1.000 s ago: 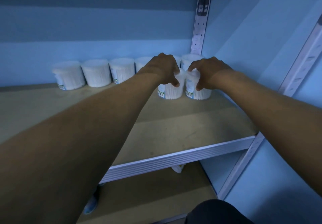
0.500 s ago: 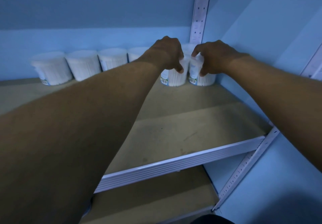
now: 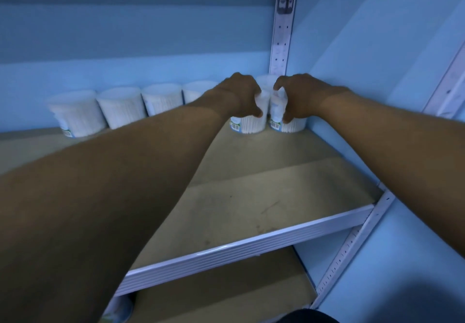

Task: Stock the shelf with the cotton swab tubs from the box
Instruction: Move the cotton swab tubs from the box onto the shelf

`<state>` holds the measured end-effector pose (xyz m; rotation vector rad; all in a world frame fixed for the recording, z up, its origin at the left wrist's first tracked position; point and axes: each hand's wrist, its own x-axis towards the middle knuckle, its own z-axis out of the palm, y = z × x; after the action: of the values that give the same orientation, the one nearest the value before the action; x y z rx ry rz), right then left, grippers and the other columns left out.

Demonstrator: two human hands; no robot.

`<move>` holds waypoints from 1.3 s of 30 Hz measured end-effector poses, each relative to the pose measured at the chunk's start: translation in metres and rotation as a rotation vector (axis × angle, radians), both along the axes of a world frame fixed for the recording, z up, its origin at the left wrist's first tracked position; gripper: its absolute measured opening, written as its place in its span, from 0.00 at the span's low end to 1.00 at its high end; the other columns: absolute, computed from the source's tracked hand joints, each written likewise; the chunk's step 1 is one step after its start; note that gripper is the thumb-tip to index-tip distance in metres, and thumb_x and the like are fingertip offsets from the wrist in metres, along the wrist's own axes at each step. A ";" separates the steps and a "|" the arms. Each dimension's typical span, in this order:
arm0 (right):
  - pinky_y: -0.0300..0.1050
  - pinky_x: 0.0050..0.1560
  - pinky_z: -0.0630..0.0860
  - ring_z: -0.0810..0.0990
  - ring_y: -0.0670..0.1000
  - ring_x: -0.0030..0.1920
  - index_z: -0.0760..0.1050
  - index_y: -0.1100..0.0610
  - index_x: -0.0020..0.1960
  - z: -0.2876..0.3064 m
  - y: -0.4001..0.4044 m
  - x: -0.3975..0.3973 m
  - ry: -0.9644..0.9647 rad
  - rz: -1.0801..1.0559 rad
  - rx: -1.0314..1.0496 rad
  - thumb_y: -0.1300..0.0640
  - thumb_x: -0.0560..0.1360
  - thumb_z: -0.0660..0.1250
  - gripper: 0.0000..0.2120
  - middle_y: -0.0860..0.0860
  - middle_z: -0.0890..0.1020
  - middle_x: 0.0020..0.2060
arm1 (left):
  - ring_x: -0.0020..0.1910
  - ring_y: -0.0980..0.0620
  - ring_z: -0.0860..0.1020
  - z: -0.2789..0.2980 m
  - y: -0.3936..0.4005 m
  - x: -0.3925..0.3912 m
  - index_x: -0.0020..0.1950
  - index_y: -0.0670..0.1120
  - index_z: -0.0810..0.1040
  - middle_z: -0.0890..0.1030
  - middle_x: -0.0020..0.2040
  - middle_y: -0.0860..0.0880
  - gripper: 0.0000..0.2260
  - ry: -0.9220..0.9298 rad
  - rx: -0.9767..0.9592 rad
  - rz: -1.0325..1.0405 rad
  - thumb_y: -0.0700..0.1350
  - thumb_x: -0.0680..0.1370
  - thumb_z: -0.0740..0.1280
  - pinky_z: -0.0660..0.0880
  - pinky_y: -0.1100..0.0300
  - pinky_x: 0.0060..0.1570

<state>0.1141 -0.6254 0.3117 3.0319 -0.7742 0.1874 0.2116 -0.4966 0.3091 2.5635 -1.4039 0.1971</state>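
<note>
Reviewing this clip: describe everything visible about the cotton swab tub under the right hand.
The right-hand tub is a small round container with clear-looking walls, packed with upright white swabs. A label with a barcode and a green patch sits low on its left side. It stands upright on the shelf board, in the back right corner by the wall, close beside the left-hand tub. The right hand grips it from above, fingers curled over its top, hiding the lid. The image is dim and slightly blurred.
</note>
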 end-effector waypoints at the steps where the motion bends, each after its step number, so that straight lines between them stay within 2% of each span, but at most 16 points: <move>1: 0.52 0.60 0.75 0.74 0.60 0.66 0.65 0.53 0.74 0.000 0.002 -0.003 -0.017 -0.001 0.012 0.55 0.65 0.81 0.42 0.58 0.74 0.67 | 0.66 0.44 0.73 -0.001 0.003 -0.003 0.71 0.48 0.75 0.76 0.68 0.45 0.26 -0.002 0.010 -0.004 0.53 0.74 0.73 0.71 0.54 0.62; 4: 0.49 0.60 0.72 0.72 0.58 0.68 0.65 0.51 0.76 0.002 0.011 -0.015 -0.082 -0.002 0.057 0.54 0.67 0.80 0.41 0.57 0.73 0.70 | 0.68 0.45 0.72 0.000 0.016 -0.014 0.72 0.48 0.73 0.74 0.71 0.47 0.24 -0.004 0.010 -0.008 0.48 0.75 0.70 0.71 0.53 0.65; 6: 0.46 0.56 0.71 0.74 0.58 0.67 0.66 0.48 0.74 0.005 0.020 -0.022 -0.094 0.000 0.072 0.52 0.67 0.79 0.39 0.56 0.74 0.69 | 0.70 0.46 0.71 0.005 0.030 -0.022 0.73 0.50 0.71 0.72 0.72 0.48 0.26 0.008 0.003 -0.008 0.48 0.75 0.70 0.70 0.55 0.66; 10: 0.41 0.52 0.69 0.75 0.55 0.64 0.67 0.44 0.73 0.012 0.048 -0.043 -0.079 0.012 0.102 0.48 0.69 0.76 0.34 0.53 0.74 0.68 | 0.70 0.49 0.70 0.012 0.071 -0.036 0.74 0.55 0.70 0.71 0.73 0.51 0.26 0.043 0.044 0.017 0.53 0.75 0.70 0.70 0.55 0.66; 13: 0.45 0.60 0.72 0.74 0.54 0.66 0.67 0.44 0.74 0.017 0.078 -0.066 -0.077 0.062 0.127 0.46 0.71 0.76 0.34 0.52 0.71 0.71 | 0.71 0.50 0.69 0.016 0.112 -0.051 0.74 0.57 0.69 0.69 0.73 0.53 0.26 0.059 0.072 0.035 0.57 0.76 0.68 0.70 0.54 0.66; 16: 0.51 0.66 0.72 0.72 0.55 0.69 0.68 0.44 0.73 0.022 0.112 -0.088 -0.081 0.118 0.109 0.44 0.70 0.76 0.34 0.52 0.72 0.71 | 0.72 0.50 0.67 0.022 0.158 -0.066 0.74 0.54 0.69 0.71 0.72 0.53 0.25 0.010 0.091 0.019 0.56 0.77 0.68 0.68 0.54 0.68; 19: 0.50 0.64 0.72 0.71 0.54 0.68 0.68 0.45 0.73 0.019 0.146 -0.106 -0.077 0.186 0.102 0.45 0.71 0.76 0.33 0.53 0.74 0.69 | 0.68 0.50 0.71 0.025 0.201 -0.079 0.71 0.54 0.72 0.76 0.68 0.54 0.24 -0.012 0.096 0.014 0.57 0.76 0.69 0.70 0.52 0.66; 23: 0.49 0.62 0.72 0.70 0.55 0.69 0.67 0.45 0.75 0.011 0.188 -0.124 -0.042 0.255 0.099 0.46 0.72 0.75 0.34 0.54 0.73 0.70 | 0.64 0.50 0.76 0.026 0.251 -0.099 0.71 0.53 0.74 0.78 0.67 0.53 0.24 0.001 0.082 0.022 0.56 0.76 0.71 0.71 0.56 0.61; 28: 0.47 0.58 0.69 0.70 0.55 0.69 0.64 0.46 0.76 -0.002 0.236 -0.137 0.003 0.356 0.070 0.47 0.74 0.74 0.33 0.54 0.71 0.71 | 0.63 0.52 0.76 0.015 0.302 -0.119 0.71 0.54 0.74 0.78 0.66 0.54 0.24 -0.013 0.076 0.049 0.56 0.76 0.71 0.68 0.61 0.54; 32: 0.49 0.61 0.70 0.68 0.56 0.70 0.64 0.47 0.76 -0.014 0.268 -0.147 0.023 0.433 0.064 0.49 0.76 0.72 0.32 0.54 0.71 0.70 | 0.63 0.52 0.76 0.002 0.332 -0.134 0.71 0.54 0.74 0.77 0.68 0.54 0.24 0.011 0.076 0.071 0.57 0.76 0.71 0.70 0.59 0.58; 39: 0.53 0.58 0.75 0.73 0.56 0.65 0.67 0.47 0.74 -0.045 0.304 -0.161 0.052 0.507 0.080 0.50 0.75 0.73 0.30 0.52 0.74 0.66 | 0.64 0.50 0.75 -0.032 0.367 -0.154 0.70 0.54 0.75 0.78 0.67 0.53 0.23 0.023 0.109 0.084 0.55 0.75 0.71 0.69 0.59 0.58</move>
<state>-0.0469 -0.3210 0.2666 3.2274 0.0040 0.0776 0.0578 -0.1300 0.2767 2.7065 -1.3349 0.1071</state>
